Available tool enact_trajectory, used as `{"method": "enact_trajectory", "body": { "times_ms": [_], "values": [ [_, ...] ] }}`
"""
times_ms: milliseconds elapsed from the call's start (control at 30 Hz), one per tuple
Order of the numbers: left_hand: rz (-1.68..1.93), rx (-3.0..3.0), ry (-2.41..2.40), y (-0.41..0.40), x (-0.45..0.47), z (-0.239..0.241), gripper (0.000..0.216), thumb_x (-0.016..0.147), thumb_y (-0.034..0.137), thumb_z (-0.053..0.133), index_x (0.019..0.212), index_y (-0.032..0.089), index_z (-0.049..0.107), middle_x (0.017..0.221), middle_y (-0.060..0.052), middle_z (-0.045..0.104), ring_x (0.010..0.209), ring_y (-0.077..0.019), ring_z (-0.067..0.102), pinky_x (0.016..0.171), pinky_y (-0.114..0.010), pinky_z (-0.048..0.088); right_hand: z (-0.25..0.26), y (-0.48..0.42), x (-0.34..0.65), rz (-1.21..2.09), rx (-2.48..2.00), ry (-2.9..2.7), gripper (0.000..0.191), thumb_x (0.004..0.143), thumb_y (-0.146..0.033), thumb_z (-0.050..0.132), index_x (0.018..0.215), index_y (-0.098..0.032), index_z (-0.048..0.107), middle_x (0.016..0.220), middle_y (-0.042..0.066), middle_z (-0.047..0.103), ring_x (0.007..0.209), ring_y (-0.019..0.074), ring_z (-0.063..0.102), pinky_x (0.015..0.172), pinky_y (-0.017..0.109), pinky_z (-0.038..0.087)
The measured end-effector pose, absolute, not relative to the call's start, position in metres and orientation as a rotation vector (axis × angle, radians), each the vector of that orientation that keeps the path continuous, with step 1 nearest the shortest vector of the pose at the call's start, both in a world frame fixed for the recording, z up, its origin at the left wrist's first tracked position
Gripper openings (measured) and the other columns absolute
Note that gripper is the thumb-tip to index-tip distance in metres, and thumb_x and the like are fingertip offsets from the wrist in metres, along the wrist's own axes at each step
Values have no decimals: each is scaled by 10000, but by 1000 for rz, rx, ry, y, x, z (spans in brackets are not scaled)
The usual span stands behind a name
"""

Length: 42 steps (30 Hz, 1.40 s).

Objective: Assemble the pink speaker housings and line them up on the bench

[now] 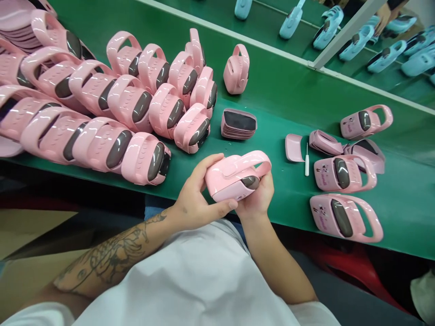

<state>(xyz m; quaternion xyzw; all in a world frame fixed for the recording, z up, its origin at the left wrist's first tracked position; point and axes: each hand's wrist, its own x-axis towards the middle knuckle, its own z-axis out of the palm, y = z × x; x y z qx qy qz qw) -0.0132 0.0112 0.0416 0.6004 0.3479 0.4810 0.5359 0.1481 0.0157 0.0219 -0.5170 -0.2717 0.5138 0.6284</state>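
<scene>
Worktop: green (404,217), crossing the whole view; a pale rail (272,50) lines its far side.
Beyond the rail: blue housings (291,22) and another person's hand (383,19), cut off by the top edge.
Left rows: pink housings (133,105), crowded, dark windows toward the right; the leftmost are cut off.
Right group: three printed housings (326,215), loops pointing right.
Held housing: pink (217,180), over the worktop's near edge; long axis roughly left to right, dark window at the right end, paler panel toward the wearer.
Left hand: cupped (195,197) around the housing's left end, thumb along its panel.
Right hand: closed (257,199) about the right end, fingers mostly hidden behind it.
Screwdriver: white-handled (306,165), just beside a loose cover (294,148).
Held panel's print: tiny, unreadable.
</scene>
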Motion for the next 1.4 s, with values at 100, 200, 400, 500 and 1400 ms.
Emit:
{"method": "enact_trajectory", "body": {
  "times_ms": [100,200,400,500,1400],
  "values": [
    [1137,1454,864,8,-17,47,892,725,368,946,1524,265,563,1519,-139,621,1392,-369,615,1136,-464,566,23,13,145,1190,-1170,-620,537,1014,-722,253,874,-283,529,824,47,674,885,281,742,872,490,635],
    [1155,1477,873,6,-21,47,871,740,357,938,1524,274,567,1512,-128,628,1380,-360,624,1129,-451,569,24,12,142,1210,-1153,-587,512,1015,-705,289,853,-280,525,828,44,675,868,276,733,871,487,637],
    [1158,1496,960,5,-26,51,847,732,360,935,1496,257,585,1506,-133,633,1366,-363,632,1148,-474,552,16,11,136,1166,-1246,-540,564,1029,-698,280,974,-246,613,957,80,740,968,286,762,913,496,639],
    [1157,1504,1065,7,-29,56,885,657,314,970,1461,263,606,1485,-120,649,1368,-367,630,1161,-463,534,16,7,141,968,-1329,-673,601,1053,-681,301,1220,-217,645,1196,130,755,1147,297,750,1000,520,616],
    [1121,1600,1080,4,-36,23,835,748,369,911,1470,245,512,1446,-140,590,1291,-317,633,1130,-475,537,78,-3,181,1198,-1598,-1700,352,857,-398,805,1073,-258,565,1070,6,616,964,212,590,835,358,507]
  ]
}}
